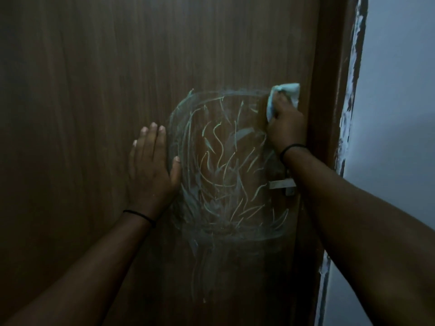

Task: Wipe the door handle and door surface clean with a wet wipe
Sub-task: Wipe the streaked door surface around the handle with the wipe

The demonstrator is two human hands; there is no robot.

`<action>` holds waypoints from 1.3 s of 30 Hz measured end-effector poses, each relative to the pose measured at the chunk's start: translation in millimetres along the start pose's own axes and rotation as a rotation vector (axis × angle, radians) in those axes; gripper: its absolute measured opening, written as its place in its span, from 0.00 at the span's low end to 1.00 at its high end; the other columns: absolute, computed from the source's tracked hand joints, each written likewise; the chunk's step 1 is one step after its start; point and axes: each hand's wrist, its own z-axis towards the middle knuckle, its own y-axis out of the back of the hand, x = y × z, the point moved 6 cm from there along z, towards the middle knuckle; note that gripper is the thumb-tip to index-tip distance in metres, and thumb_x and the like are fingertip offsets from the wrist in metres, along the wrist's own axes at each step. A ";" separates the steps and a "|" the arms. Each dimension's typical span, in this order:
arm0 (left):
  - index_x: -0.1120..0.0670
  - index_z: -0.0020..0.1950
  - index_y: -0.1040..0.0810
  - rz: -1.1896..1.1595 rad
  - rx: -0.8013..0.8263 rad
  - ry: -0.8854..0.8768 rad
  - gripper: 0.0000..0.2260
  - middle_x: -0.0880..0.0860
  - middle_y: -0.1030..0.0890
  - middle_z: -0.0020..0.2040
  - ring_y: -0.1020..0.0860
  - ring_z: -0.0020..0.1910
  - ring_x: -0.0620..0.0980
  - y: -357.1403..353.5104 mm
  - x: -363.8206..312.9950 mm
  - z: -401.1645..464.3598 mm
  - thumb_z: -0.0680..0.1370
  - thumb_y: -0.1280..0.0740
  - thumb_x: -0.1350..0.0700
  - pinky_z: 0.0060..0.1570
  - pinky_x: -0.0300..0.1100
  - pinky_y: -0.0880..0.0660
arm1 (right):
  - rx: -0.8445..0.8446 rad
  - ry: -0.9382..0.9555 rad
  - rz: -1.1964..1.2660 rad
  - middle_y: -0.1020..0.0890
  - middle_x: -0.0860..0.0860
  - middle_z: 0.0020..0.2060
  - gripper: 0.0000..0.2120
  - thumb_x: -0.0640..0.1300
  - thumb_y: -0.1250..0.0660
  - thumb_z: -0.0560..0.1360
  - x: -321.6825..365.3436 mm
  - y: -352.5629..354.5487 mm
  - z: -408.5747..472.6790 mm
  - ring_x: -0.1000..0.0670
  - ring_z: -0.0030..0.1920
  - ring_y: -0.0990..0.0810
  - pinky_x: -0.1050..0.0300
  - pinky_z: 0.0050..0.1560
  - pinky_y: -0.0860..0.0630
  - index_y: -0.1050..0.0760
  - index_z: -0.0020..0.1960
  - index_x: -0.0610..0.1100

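A dark brown wooden door (98, 90) fills the view. A large patch of pale smeared streaks (226, 165) covers its right half. My right hand (286, 123) presses a crumpled white wet wipe (286, 89) against the door at the patch's upper right corner, close to the door edge. My left hand (153, 168) lies flat on the door with fingers apart, just left of the patch, holding nothing. The metal door handle (281, 184) sticks out below my right wrist, partly hidden by my right forearm.
The brown door frame (329, 90) runs down the right side. Beyond it is a pale wall (400, 114) with a rough, chipped paint edge along the frame. The scene is dim.
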 end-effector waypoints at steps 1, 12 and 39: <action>0.60 0.80 0.42 0.002 0.007 0.001 0.30 0.59 0.41 0.80 0.46 0.80 0.56 -0.3 0.8 0.9 0.80 0.41 0.50 0.78 0.54 0.48 | 0.005 0.002 -0.003 0.31 0.47 0.72 0.26 0.32 0.44 0.79 12.0 -5.5 -1.1 0.48 0.71 0.32 0.60 0.71 0.39 0.36 0.75 0.45; 0.58 0.81 0.45 0.039 -0.006 0.011 0.30 0.58 0.44 0.81 0.48 0.81 0.55 12.5 13.5 32.0 0.81 0.44 0.47 0.79 0.52 0.50 | 0.056 0.084 0.064 0.30 0.47 0.72 0.25 0.31 0.43 0.78 32.3 -12.5 -12.4 0.50 0.71 0.33 0.64 0.71 0.41 0.34 0.74 0.45; 0.58 0.81 0.45 -0.001 0.020 -0.006 0.31 0.57 0.45 0.81 0.49 0.81 0.54 8.0 22.9 28.3 0.80 0.45 0.48 0.78 0.53 0.46 | 0.042 0.133 0.094 0.35 0.46 0.74 0.25 0.34 0.44 0.79 51.5 -31.8 -13.3 0.49 0.76 0.42 0.54 0.76 0.43 0.38 0.76 0.43</action>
